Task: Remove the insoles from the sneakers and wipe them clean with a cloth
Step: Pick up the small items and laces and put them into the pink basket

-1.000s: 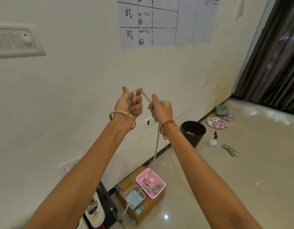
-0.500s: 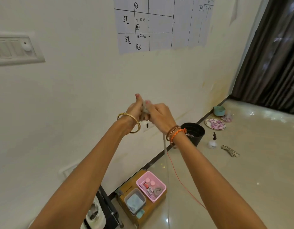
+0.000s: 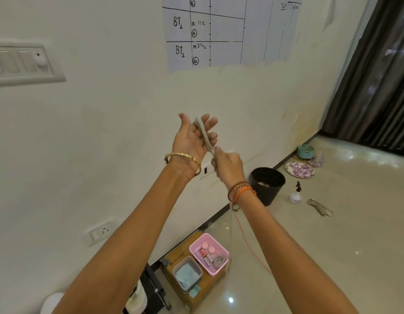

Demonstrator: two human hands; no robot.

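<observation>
Both my hands are raised in front of the wall. A flat grey shoelace (image 3: 204, 134) runs across the spread fingers of my left hand (image 3: 192, 139) down to my right hand (image 3: 228, 166), which pinches it. The rest of the lace hangs, thin and blurred, below my right wrist. Part of a white sneaker (image 3: 137, 298) shows at the bottom edge, beside a black stand. A light blue cloth (image 3: 187, 274) lies in a clear tub on a cardboard box. No insole is in view.
On the cardboard box (image 3: 177, 259) sits a pink basket (image 3: 221, 250) of small items. Along the wall stand a black pot (image 3: 266, 184), a small spray bottle (image 3: 296, 194), a plate (image 3: 299, 169) and a teal bowl (image 3: 305, 151). A lace bundle (image 3: 320, 207) lies on the floor. Dark curtain (image 3: 377, 75) at right.
Half a second ago my hands were pressed together. Since then my left fingers have spread and my right hand has dropped lower, drawing the lace across the left fingers.
</observation>
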